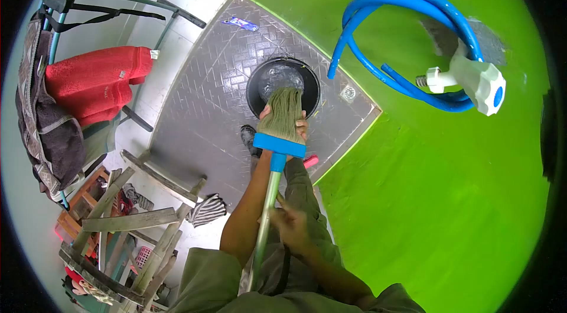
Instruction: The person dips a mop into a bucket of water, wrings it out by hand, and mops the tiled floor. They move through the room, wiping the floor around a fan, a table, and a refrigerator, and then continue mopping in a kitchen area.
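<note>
A string mop (283,115) with grey-green strands and a blue clamp head points away from me, and its strands reach over the near rim of a black bucket (254,100). My left hand (302,128) is wrapped round the strands from underneath, its digits showing on both sides and its palm hidden. The mop's pale metal handle (266,218) runs back toward my body. Beside that handle is my right hand (289,230), blurred by motion; whether it grips anything cannot be made out. Greyish water (280,76) is in the bucket.
Blue hose (407,0) loops from a white tap (475,79) on the green wall. A floor drain (348,94) and a blue packet (241,23) are on the grey tiles. Red cloth (97,79) hangs on a rack at left, above a wooden frame (130,220).
</note>
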A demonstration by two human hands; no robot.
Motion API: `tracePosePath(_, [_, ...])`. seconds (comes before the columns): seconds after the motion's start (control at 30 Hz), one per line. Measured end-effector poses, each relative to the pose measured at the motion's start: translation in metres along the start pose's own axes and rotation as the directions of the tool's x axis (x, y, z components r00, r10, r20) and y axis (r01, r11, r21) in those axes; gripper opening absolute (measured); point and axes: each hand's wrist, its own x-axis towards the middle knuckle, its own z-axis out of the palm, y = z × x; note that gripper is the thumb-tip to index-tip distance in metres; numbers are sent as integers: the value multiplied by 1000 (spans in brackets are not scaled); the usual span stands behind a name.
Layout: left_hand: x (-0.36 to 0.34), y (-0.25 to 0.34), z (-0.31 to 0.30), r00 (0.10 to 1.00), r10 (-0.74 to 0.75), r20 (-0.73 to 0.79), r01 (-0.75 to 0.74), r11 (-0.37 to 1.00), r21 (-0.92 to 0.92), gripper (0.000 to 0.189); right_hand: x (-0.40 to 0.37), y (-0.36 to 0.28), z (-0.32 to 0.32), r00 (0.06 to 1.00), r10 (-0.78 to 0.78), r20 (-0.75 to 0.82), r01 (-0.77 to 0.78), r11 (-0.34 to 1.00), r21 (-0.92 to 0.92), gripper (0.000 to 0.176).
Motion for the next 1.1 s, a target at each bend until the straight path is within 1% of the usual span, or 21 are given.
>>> tracePosePath(0.07, [-2,-11,6,999,47,23,-46,998,-37,105,30,47,-63,982,145,117,-155,985,75,53])
tracePosePath(0.13, [-5,-25,16,994,78,76,-76,997,-33,104,68,76,-88,984,175,-3,-167,942,292,57])
tracePosePath(0.17, [-6,-31,21,990,93,106,-91,995,-27,104,101,82,-98,981,182,-66,-140,901,411,57])
tracePosePath(0.23, [-11,-39,25,979,168,116,-165,986,-28,103,171,80,-106,982,170,-77,-88,783,615,55])
tracePosePath(0.33, [-15,-45,29,966,186,181,-180,982,-51,101,241,72,-96,997,43,69,-81,572,816,54])
tracePosePath(0.4, [-16,-49,39,942,193,273,-173,980,-98,105,254,69,-77,987,-77,144,-94,454,886,54])
tracePosePath(0.43, [-16,-52,47,920,207,332,-171,976,-133,109,258,66,-64,978,-126,166,-102,406,908,53])
tracePosePath(0.47, [-14,-51,56,881,211,423,-177,977,-119,112,261,62,-54,970,-162,179,-108,372,922,53])
tracePosePath(0.53, [-15,-52,51,872,263,412,-250,964,-86,116,273,55,-38,954,-225,199,-122,315,941,53])
tracePosePath(0.57, [-19,-56,44,895,312,318,-311,949,-55,118,281,50,-33,946,-242,215,-136,305,943,53])
tracePosePath(0.63, [-29,-59,36,919,326,223,-333,943,-7,114,301,39,-30,929,-276,246,-157,308,938,53])
tracePosePath(0.73, [-43,-59,27,951,189,245,-197,980,9,100,342,43,-58,905,-288,312,-205,346,915,54])
tracePosePath(0.8, [-46,-51,-23,954,71,290,-74,997,0,93,367,55,-91,864,-291,412,-282,398,873,53])
tracePosePath(0.87, [-48,-43,-62,940,-48,339,51,999,-1,86,381,48,-113,887,-153,435,-273,586,763,50])
tracePosePath(0.9, [-48,-40,-69,989,-26,142,10,993,114,82,386,45,-118,897,-86,433,-269,670,692,49])
tracePosePath(0.93, [-49,-39,-74,998,21,-57,-8,973,229,78,385,30,-116,931,32,363,-261,753,604,43])
tracePosePath(0.97, [-48,-37,-78,965,92,-245,-3,940,341,73,392,22,-114,945,154,289,-272,863,427,40])
tracePosePath(1.0, [-41,-35,-68,914,147,-377,46,888,458,74,402,15,-113,949,255,187,-295,927,231,36])
tracePosePath(1.03, [-36,-34,-54,854,255,-453,60,818,573,73,408,8,-109,942,330,64,-332,943,27,33])
tracePosePath(1.07, [-29,-32,-38,781,370,-504,88,732,675,71,412,3,-104,966,259,-7,-257,954,-154,30])
tracePosePath(1.1, [-24,-28,-30,695,486,-531,135,636,759,69,414,-3,-95,983,173,-63,-184,925,-333,28])
